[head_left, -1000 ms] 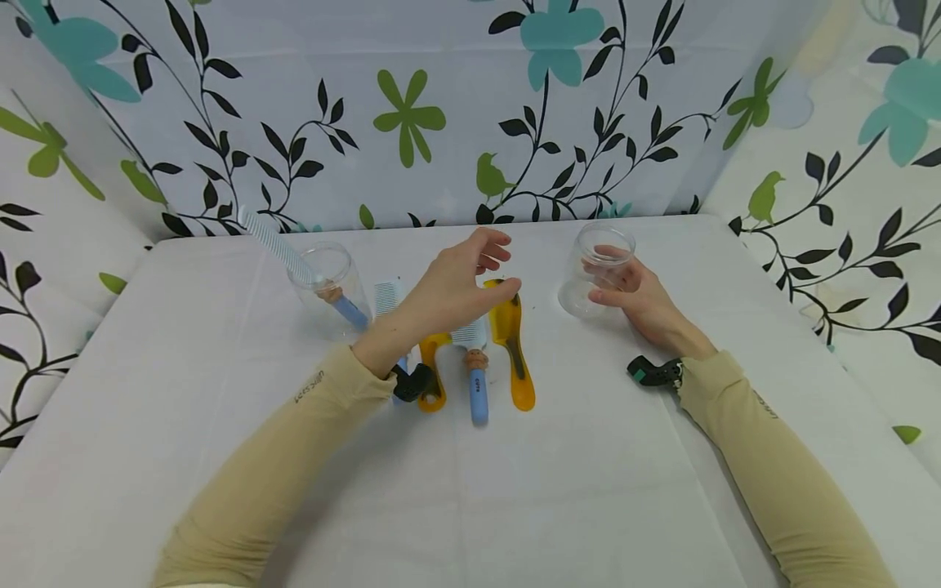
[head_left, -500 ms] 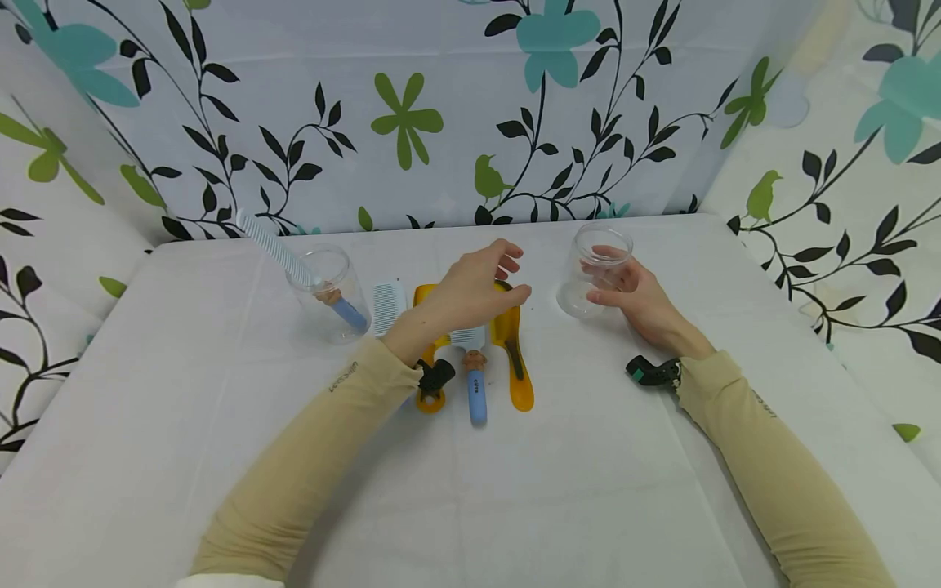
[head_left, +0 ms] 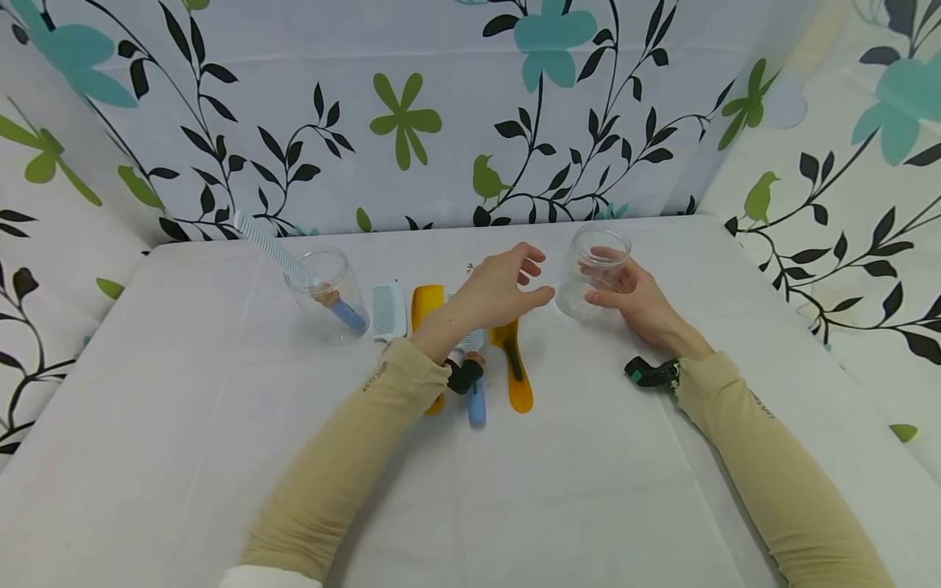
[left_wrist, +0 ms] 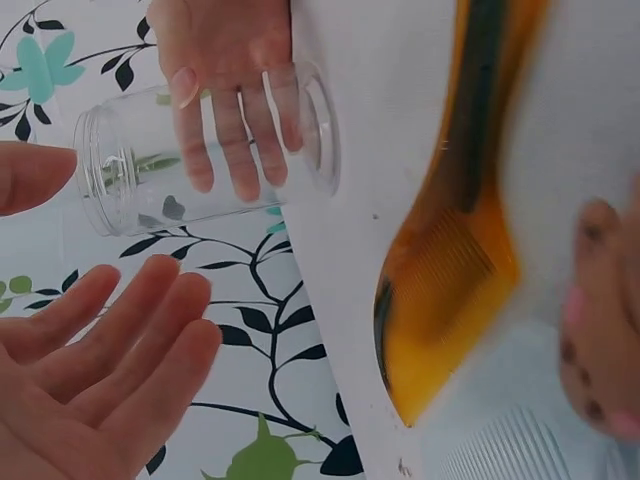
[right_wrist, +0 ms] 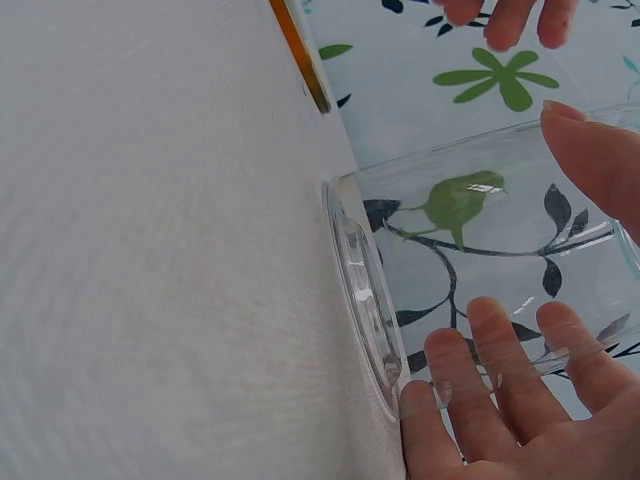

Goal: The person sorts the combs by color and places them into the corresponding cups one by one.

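Left hand point(head_left: 501, 287): fingers relaxed, above the combs point(head_left: 516, 367), near the right jar point(head_left: 573, 297).
Right hand point(head_left: 638, 300): grips the upright right jar.
Left jar point(head_left: 312, 325): holds a leaning comb point(head_left: 272, 249).

Left hand point(head_left: 501, 286) nearer jar point(head_left: 575, 287) (the rightmost)

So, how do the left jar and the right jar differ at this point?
Contents: the left jar has a blue-handled comb in it, handle down and leaning out of the top, while the right jar looks empty.
Handling: the right grip is wrapped around the right jar, while neither hand touches the left jar.
Shared: both are clear, see-through and lidless.
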`<state>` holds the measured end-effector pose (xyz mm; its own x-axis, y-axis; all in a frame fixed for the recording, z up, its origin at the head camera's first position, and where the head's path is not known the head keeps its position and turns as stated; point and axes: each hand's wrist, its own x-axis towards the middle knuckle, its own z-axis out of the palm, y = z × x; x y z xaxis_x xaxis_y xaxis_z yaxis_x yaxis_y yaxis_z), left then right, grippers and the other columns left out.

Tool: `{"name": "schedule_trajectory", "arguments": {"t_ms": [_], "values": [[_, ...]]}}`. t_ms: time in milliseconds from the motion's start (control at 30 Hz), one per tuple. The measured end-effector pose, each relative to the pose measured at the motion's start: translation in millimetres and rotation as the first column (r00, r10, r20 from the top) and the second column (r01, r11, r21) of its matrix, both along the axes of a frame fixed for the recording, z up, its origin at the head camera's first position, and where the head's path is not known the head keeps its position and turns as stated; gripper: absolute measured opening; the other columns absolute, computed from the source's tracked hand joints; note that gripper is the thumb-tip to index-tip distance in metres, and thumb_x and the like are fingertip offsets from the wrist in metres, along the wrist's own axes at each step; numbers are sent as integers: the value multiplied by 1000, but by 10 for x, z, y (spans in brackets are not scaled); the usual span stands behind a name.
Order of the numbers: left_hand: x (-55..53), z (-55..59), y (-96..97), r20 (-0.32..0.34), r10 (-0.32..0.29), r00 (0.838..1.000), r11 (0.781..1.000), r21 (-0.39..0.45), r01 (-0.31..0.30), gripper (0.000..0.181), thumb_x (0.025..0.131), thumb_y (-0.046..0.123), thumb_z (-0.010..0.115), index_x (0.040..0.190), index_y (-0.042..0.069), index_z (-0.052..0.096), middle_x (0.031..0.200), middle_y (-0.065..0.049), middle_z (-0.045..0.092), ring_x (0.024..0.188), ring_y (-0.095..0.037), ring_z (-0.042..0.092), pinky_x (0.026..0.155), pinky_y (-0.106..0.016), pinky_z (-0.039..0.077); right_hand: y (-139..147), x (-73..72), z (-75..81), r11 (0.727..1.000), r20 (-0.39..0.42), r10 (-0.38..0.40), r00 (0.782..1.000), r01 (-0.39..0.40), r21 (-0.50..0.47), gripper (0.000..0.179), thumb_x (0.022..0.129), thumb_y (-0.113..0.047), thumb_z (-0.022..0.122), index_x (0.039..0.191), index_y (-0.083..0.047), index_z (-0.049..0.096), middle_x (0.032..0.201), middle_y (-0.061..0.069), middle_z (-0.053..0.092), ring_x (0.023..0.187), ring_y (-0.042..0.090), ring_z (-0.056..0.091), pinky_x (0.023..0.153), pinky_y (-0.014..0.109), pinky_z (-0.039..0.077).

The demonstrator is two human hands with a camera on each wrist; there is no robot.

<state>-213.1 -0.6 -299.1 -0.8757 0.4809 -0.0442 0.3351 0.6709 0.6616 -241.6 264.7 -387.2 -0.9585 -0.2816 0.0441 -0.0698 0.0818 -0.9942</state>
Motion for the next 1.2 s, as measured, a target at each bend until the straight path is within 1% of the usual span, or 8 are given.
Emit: {"name": "schedule_trajectory", "arguments": {"t_ms": [233, 367, 500, 600, 867, 967, 1067, 1200], "values": [[-26, -68, 99, 51, 27, 998, 996, -86, -23, 53, 97, 38, 62, 141, 13, 46, 138, -6, 58, 120, -21, 56, 103, -35, 49, 8, -7, -15, 1000, -8, -3, 1000, 3, 14, 70, 92, -7, 68, 152, -15, 34, 155, 17, 41, 148, 30, 32, 123, 56, 19], [-3, -90, 116, 56, 34, 998, 996, -82, -29, 53, 97, 37, 63, 141, 12, 47, 138, -6, 58, 121, -22, 55, 105, -36, 48, 4, -15, -21, 1000, -12, 6, 1000, -6, 14, 70, 93, -6, 68, 152, -15, 34, 155, 17, 40, 147, 30, 33, 123, 56, 20], [7, -96, 124, 32, 36, 999, 995, -94, -33, 53, 97, 37, 62, 141, 10, 47, 138, -8, 58, 118, -25, 56, 105, -38, 46, 19, -2, -5, 999, -21, 0, 1000, 1, 43, 69, 93, -10, 69, 152, -18, 35, 155, 17, 41, 147, 29, 34, 122, 56, 21], [7, -108, 122, 7, 43, 999, 991, -130, -42, 55, 97, 37, 62, 142, 9, 46, 138, -10, 58, 117, -26, 56, 104, -40, 47, 30, 6, 7, 999, -23, 5, 1000, -4, 32, 69, 93, -10, 69, 152, -18, 35, 155, 17, 41, 147, 29, 33, 123, 54, 20], [-4, -167, 110, -60, 87, 994, 959, -264, -99, 57, 96, 37, 64, 141, 6, 46, 132, -13, 58, 110, -28, 56, 101, -40, 50, 38, -3, -5, 1000, -11, -2, 1000, 2, 6, 69, 93, -6, 68, 152, -14, 34, 155, 20, 40, 147, 29, 33, 124, 50, 20], [-3, -184, 101, -75, 87, 993, 949, -297, -106, 55, 95, 36, 66, 136, 3, 49, 124, -14, 61, 104, -29, 58, 97, -39, 52, 34, -7, -1, 1000, -13, 6, 1000, -6, -10, 70, 93, -4, 68, 153, -11, 32, 155, 20, 40, 148, 30, 32, 124, 50, 19], [5, -201, 89, -72, 84, 994, 940, -326, -103, 50, 94, 36, 68, 126, 1, 53, 110, -13, 63, 95, -28, 60, 88, -37, 55, 31, -6, 0, 1000, -15, 12, 1000, -12, -16, 70, 92, -3, 68, 152, -11, 33, 154, 19, 41, 148, 30, 31, 124, 50, 18], [9, -233, 75, -62, 89, 994, 938, -332, -105, 43, 93, 34, 70, 116, 2, 55, 97, -10, 61, 85, -26, 60, 75, -34, 55, 16, -1, 0, 1000, -14, 17, 1000, -17, -16, 70, 92, -3, 68, 152, -11, 34, 154, 18, 42, 148, 30, 31, 124, 51, 18]]}}
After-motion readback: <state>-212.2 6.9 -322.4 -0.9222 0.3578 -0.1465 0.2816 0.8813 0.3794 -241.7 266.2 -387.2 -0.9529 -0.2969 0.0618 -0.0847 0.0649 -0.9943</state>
